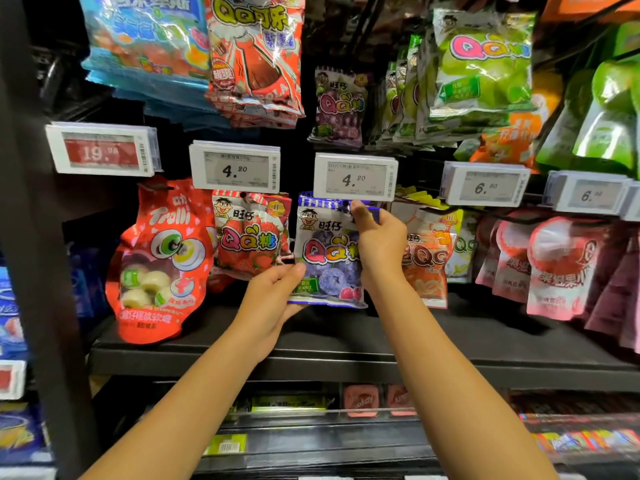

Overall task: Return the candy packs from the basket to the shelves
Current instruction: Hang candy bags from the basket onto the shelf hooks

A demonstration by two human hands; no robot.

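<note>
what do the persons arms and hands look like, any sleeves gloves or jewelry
Both forearms are bare up to the frame's bottom edge: no sleeves show. The left hand and right hand wear no gloves, and no rings, watch or bracelet are visible on the fingers or wrists that show. Nails look short and unpainted.

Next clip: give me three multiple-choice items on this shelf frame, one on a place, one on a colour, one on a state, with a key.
1. Where is the blueberry QQ candy pack?
A. Below the second 4.20 price tag
B. Under the 19 tag
C. On the floor

2. What colour is the Trolli pack?
A. Green
B. Red
C. Black

3. How is the blueberry pack held?
A. Left hand only
B. Untouched
C. By both hands

Key: 1 A, it hangs directly under that tag; 2 B, its wrapper is red; 3 C, the left hand holds its lower left edge and the right hand pinches its top right corner.
</note>
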